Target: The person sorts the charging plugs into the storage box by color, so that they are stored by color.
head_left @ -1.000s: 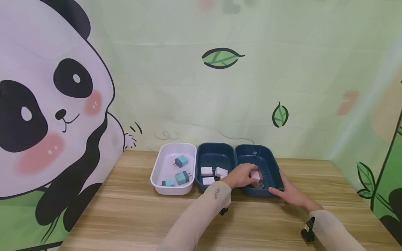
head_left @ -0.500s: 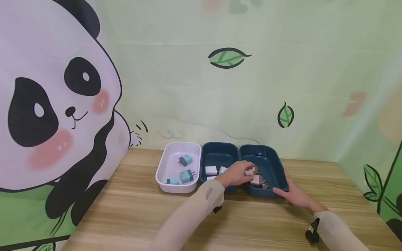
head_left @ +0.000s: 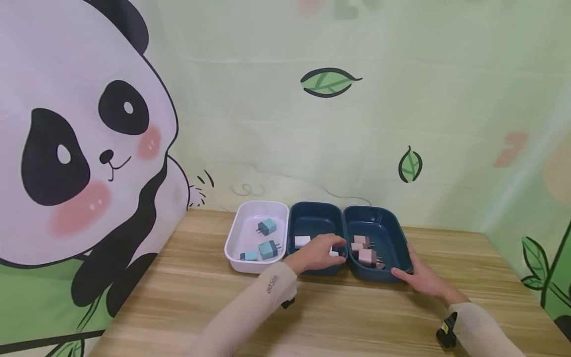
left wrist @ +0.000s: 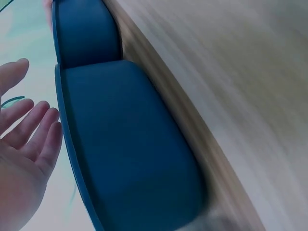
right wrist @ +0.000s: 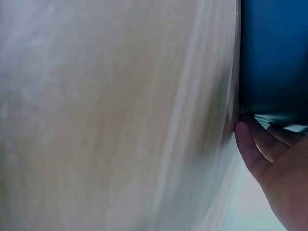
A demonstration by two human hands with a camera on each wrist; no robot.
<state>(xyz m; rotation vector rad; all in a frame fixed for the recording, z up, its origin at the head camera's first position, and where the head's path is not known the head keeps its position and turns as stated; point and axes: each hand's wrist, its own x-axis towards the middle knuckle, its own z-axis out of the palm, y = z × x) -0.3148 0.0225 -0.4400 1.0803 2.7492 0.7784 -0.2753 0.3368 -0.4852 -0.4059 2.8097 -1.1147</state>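
My left hand hovers over the middle dark blue tray, its thumb and fingers spread apart. In the left wrist view that hand holds nothing. A white charger plug lies in the middle tray; another white charger plug shows between thumb and fingers, the rest hidden by the hand. My right hand grips the near right corner of the right dark blue tray, thumb at the front, fingers along the side. Several pink charger plugs lie in this tray.
A white tray stands at the left of the row, touching or nearly touching the middle one. Inside are light blue charger plugs. All stand on a wooden table against a printed backdrop.
My left hand has let go of a pink charger plug in the right tray and moved left over the middle tray. The right hand keeps its grip. The head view has shifted slightly.
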